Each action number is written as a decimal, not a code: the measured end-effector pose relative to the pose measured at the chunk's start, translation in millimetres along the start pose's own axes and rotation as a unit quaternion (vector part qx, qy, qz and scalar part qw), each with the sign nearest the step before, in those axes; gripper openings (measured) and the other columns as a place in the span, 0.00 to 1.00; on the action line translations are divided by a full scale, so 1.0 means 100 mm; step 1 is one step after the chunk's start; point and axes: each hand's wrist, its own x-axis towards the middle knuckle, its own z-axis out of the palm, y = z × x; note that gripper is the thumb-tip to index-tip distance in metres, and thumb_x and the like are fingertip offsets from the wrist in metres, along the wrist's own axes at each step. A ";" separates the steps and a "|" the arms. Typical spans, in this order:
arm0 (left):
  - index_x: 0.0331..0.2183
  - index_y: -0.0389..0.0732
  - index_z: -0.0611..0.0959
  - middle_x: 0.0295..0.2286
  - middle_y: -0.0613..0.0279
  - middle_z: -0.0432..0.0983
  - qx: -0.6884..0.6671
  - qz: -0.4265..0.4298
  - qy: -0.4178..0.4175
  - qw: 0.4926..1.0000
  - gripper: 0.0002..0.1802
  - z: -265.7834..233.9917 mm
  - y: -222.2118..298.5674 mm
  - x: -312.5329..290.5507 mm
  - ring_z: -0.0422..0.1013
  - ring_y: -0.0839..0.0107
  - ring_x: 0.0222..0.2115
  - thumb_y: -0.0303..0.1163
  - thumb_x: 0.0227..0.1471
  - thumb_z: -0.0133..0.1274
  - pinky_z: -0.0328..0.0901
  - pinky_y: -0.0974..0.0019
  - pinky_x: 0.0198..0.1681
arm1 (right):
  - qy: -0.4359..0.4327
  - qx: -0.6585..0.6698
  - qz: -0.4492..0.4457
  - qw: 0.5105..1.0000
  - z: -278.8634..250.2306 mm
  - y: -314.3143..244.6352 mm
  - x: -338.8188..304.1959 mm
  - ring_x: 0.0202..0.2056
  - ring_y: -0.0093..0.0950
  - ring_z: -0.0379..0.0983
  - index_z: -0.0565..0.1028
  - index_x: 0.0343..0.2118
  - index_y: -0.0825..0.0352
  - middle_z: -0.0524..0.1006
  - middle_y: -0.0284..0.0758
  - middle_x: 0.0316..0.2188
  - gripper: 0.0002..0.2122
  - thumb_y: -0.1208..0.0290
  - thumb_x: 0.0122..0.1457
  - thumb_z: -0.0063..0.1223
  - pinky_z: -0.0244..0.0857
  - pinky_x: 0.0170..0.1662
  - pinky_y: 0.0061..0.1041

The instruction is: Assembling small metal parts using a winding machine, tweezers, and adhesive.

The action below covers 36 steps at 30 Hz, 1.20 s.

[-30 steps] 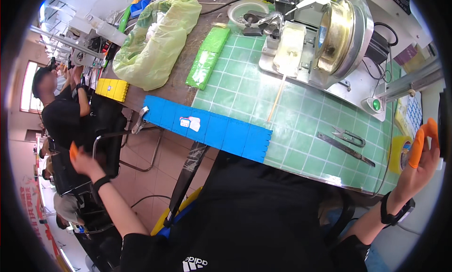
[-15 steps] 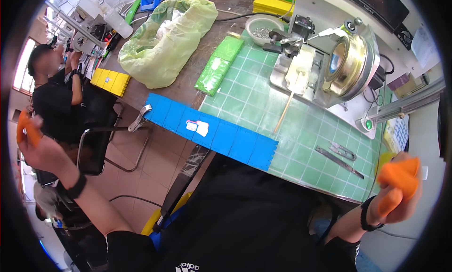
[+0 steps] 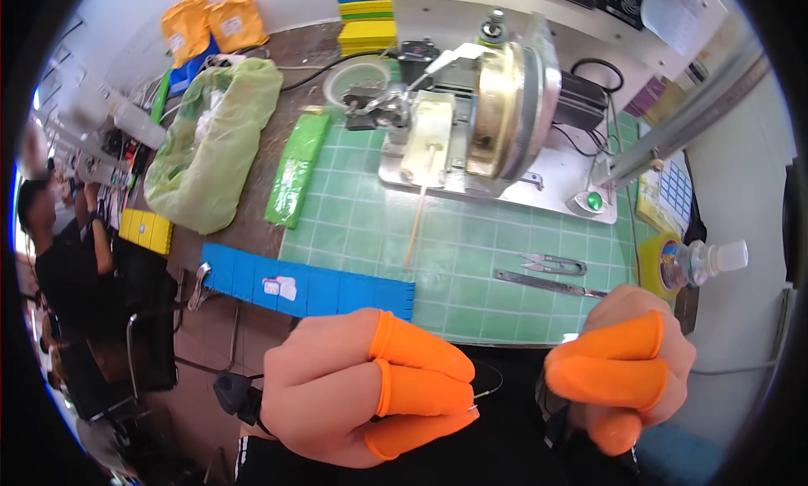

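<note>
My left hand [image 3: 370,385] is over my lap, just in front of the table edge. Orange finger cots cover its thumb and two fingers, whose tips are pinched together. A thin pale bit shows at those tips, too small to name. To the right, my right hand [image 3: 627,368] is curled closed, also in orange finger cots; whatever it holds, if anything, is hidden. Thread snips [image 3: 555,265] and a flat metal file-like strip [image 3: 547,283] lie on the green tiled mat [image 3: 471,305] beyond the hands. A blue segmented strip [image 3: 337,291] runs along the table edge, left of them.
A machine with a brassy wheel [image 3: 497,116] stands behind, with a wooden stick [image 3: 416,225] pointing toward me. Further left are a green wrapped block [image 3: 299,170], a bowl [image 3: 358,80] and a bag-lined container [image 3: 215,149]. A clear bottle [image 3: 703,263] stands right. A person [image 3: 71,259] sits far left.
Both hands have come inward from far out at the sides to in front of my body. The left fingertips now pinch together. The view has shifted to the right.
</note>
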 end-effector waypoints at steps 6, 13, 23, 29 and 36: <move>0.26 0.39 0.89 0.28 0.55 0.86 -0.122 -0.105 -0.014 0.987 0.12 0.08 0.03 -0.01 0.75 0.73 0.24 0.23 0.34 0.77 0.64 0.73 0.25 | -0.074 0.005 0.024 0.997 -0.02 -0.05 0.05 0.24 0.24 0.72 0.89 0.38 0.61 0.85 0.28 0.33 0.20 0.51 0.48 0.78 0.61 0.26 0.25; 0.26 0.39 0.89 0.29 0.54 0.86 -0.133 -0.108 0.012 0.985 0.11 0.07 0.04 -0.03 0.76 0.73 0.25 0.22 0.36 0.76 0.64 0.73 0.26 | -0.061 0.017 0.047 0.997 0.14 -0.13 0.06 0.23 0.25 0.75 0.88 0.37 0.64 0.84 0.31 0.32 0.16 0.74 0.42 0.79 0.64 0.24 0.21; 0.29 0.46 0.92 0.30 0.61 0.87 0.007 -0.017 0.023 1.000 0.16 0.06 0.01 -0.06 0.75 0.74 0.24 0.27 0.33 0.79 0.61 0.72 0.25 | -0.093 0.057 0.086 0.990 0.21 -0.11 0.03 0.23 0.28 0.76 0.85 0.36 0.67 0.82 0.34 0.30 0.10 0.76 0.50 0.73 0.65 0.24 0.22; 0.30 0.47 0.92 0.31 0.61 0.87 0.005 -0.011 0.026 1.000 0.16 0.07 0.00 -0.10 0.75 0.74 0.23 0.27 0.32 0.79 0.61 0.71 0.25 | -0.119 0.143 0.182 0.965 0.21 -0.13 0.08 0.24 0.31 0.77 0.82 0.33 0.64 0.83 0.33 0.28 0.08 0.75 0.52 0.73 0.69 0.27 0.27; 0.30 0.48 0.92 0.32 0.61 0.86 -0.015 -0.031 0.023 0.999 0.15 0.05 0.01 -0.09 0.76 0.73 0.24 0.26 0.35 0.78 0.62 0.72 0.24 | -0.080 0.152 0.114 0.978 0.24 -0.06 0.04 0.24 0.30 0.77 0.84 0.37 0.68 0.80 0.37 0.28 0.10 0.75 0.53 0.72 0.67 0.24 0.24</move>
